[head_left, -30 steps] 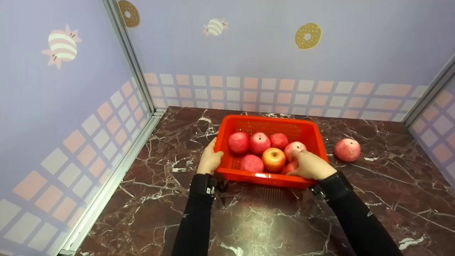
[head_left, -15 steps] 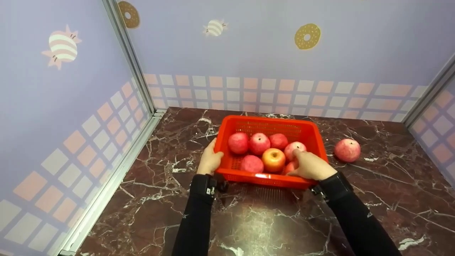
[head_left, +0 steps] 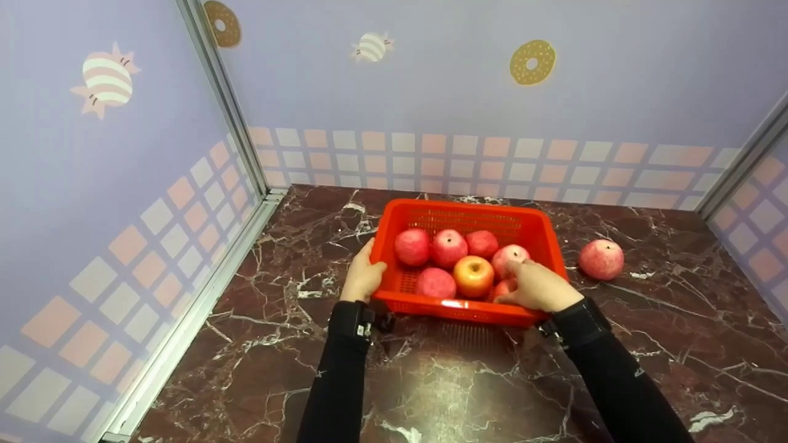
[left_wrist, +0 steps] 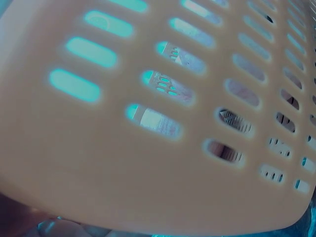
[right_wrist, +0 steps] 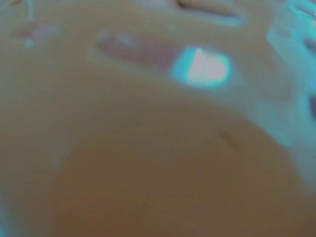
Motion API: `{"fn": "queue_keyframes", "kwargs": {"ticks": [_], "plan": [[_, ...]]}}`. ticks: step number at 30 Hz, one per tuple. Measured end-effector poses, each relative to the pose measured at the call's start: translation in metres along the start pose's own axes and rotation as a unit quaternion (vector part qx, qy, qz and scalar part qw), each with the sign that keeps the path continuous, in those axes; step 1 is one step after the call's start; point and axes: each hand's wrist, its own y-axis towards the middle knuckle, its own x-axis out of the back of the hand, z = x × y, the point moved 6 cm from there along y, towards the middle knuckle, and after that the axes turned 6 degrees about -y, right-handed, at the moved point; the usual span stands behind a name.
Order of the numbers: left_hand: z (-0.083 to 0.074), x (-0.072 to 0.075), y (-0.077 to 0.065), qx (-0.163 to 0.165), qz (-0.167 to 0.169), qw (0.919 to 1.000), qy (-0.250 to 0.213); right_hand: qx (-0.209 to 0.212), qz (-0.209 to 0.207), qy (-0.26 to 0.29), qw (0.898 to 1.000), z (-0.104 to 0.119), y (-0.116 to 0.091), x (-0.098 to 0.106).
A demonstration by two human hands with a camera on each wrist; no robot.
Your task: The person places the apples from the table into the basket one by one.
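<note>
A red plastic basket (head_left: 468, 208) holds several pink-red apples (head_left: 449, 248) and one golden apple (head_left: 474, 276). At its left end my left hand (head_left: 364, 277) grips the wall, thumb over the rim and the other fingers mostly hidden outside. The left wrist view is filled by the slotted basket wall (left_wrist: 98, 163). My right hand (head_left: 542, 286) reaches over the front right corner, thumb and fingers around a red apple (head_left: 504, 288), mostly covered by the hand. Touching its fingertips is another pink apple (head_left: 510, 258). The right wrist view is too blurred to read well.
One pink apple (head_left: 601, 259) lies on the dark red marbled tabletop (head_left: 258, 369) to the right of the basket. Patterned panels (head_left: 431, 92) enclose the table at the back and both sides, with a metal rail (head_left: 203, 307) along the left edge.
</note>
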Motion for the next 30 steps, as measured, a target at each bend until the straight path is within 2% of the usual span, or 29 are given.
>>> {"fn": "queue_keyframes", "kwargs": {"ticks": [14, 25, 30], "plan": [[0.0009, 0.001, -0.0012, 0.006, -0.003, 0.9999, 0.009, -0.004, 0.005, 0.001, 1.0, -0.0018, 0.0004, -0.0027], [0.0013, 0.0002, -0.0004, 0.001, 0.001, 1.0, -0.003, -0.009, 0.007, -0.004, 1.0, -0.0024, -0.0003, -0.0013], [0.001, -0.0002, 0.0003, 0.001, 0.0, 1.0, 0.0, -0.009, -0.005, -0.003, 1.0, -0.0032, -0.0006, 0.0007]]}}
